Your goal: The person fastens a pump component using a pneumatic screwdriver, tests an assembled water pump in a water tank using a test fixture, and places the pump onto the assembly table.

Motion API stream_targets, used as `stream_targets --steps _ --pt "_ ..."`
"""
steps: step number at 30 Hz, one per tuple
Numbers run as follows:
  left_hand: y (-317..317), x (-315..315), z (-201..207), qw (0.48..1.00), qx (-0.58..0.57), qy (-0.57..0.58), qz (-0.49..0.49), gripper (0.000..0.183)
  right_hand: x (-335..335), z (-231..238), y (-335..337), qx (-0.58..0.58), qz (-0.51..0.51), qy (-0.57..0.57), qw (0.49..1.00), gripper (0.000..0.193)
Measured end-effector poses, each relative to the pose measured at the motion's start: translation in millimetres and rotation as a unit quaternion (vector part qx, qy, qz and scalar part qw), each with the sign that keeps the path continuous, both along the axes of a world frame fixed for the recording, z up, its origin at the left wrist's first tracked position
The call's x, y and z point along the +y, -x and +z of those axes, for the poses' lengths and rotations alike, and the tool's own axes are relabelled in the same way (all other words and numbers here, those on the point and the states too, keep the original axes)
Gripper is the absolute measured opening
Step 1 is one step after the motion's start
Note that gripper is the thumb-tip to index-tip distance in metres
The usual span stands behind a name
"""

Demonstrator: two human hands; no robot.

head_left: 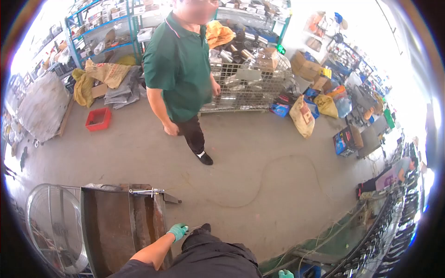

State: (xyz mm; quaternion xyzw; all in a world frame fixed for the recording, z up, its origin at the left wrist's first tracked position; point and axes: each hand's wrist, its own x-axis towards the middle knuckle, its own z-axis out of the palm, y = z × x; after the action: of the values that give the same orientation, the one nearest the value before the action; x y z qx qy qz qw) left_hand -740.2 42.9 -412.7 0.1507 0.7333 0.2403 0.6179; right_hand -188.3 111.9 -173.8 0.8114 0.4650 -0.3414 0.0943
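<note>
My left hand (178,232), in a light green glove, hangs beside my dark trousers at the right side of a rusty brown metal trough (111,227). Its fingers are curled, with a small pale bit showing at them; what it is I cannot make out. Only a scrap of my right hand (285,274), gloved the same way, shows at the lower edge, its fingers mostly cut off. A silvery metal tool (147,191) lies across the far end of the trough, out of reach of both hands' grip.
A person in a green shirt (178,69) stands ahead on the grey floor. Behind is a wire cage (241,92) of metal parts. A thin hose (259,185) snakes over the floor. A round fan guard (32,227) stands left; another person (391,176) bends at right.
</note>
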Motion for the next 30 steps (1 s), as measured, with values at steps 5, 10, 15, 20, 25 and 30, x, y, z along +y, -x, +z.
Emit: stream_targets --steps 5,10,15,20,25,30 --pt "0.4 -7.7 14.4 0.999 -0.016 0.009 0.037 0.032 -24.6 -44.6 0.1 0.016 -0.001 0.103 0.995 0.058" --pt "-1.6 2.4 40.0 0.997 -0.038 0.017 0.063 0.030 -39.9 -57.0 4.3 0.073 -0.114 0.161 0.978 0.055" --pt "1.3 -2.7 42.3 0.993 -0.034 0.006 0.110 0.030 -26.2 -113.9 -14.3 0.037 0.039 0.200 0.978 0.051" --pt "-6.6 5.6 57.3 0.986 0.000 0.023 0.164 0.027 -8.0 -232.9 -63.5 0.052 0.097 0.163 0.980 0.049" --pt "-19.6 -24.4 53.7 0.981 0.013 0.049 0.186 0.023 105.5 -178.1 -22.1 0.067 0.100 0.131 0.984 0.053" --pt "-38.3 -27.7 69.7 0.969 -0.001 0.075 0.236 0.022 199.6 -186.8 -10.5 0.068 0.149 0.081 0.983 0.049"
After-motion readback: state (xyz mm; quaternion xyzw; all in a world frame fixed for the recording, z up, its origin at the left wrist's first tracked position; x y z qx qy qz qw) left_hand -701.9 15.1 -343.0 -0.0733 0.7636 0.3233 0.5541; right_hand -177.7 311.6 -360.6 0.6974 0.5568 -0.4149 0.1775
